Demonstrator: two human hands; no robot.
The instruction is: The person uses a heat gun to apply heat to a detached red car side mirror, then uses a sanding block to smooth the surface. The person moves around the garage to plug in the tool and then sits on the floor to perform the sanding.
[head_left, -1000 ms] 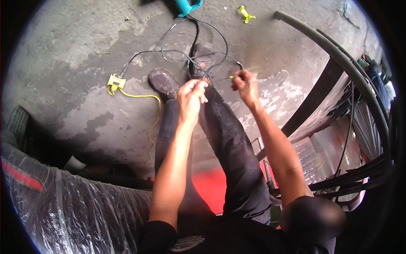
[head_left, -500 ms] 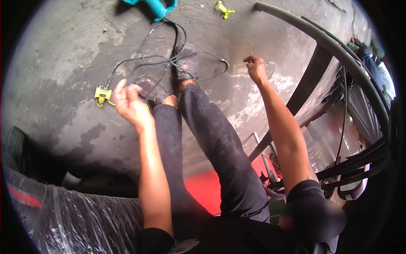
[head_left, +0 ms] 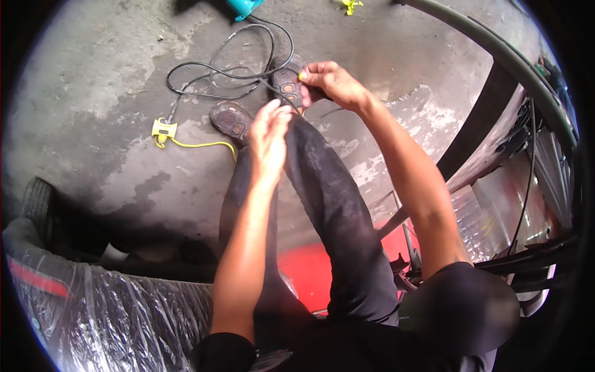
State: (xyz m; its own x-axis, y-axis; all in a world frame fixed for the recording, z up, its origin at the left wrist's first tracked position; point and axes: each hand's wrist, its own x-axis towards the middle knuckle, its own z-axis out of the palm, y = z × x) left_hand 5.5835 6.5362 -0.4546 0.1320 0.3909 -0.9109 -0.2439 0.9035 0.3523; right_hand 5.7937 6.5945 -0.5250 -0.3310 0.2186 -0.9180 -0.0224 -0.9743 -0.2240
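Above my shoes, my right hand [head_left: 331,82] is closed in a pinch, with a small yellow bit at its fingertips. What it holds is too small to make out. My left hand [head_left: 269,133] is just below and to the left, its fingers loosely stretched and apart. A black cable [head_left: 220,96] lies in loose loops on the floor, and one stretch passes between the hands; I cannot tell whether either touches it. At its left end is a yellow connector [head_left: 164,129] with a thin yellow cord [head_left: 204,145]. A teal power tool [head_left: 243,7] is partly cut off at the top edge.
A yellow piece [head_left: 351,6] lies on the stained concrete floor [head_left: 111,68]. A curved dark metal bar [head_left: 483,46] arches along the right. Plastic-wrapped material [head_left: 118,316] and a tyre [head_left: 38,201] are at the left. Something red [head_left: 304,266] shows between my legs.
Both hands have come together: the right moved left, the left moved right and up. The cable's right-hand loop no longer lies out on the floor. The view has shifted, so the teal tool sits higher.
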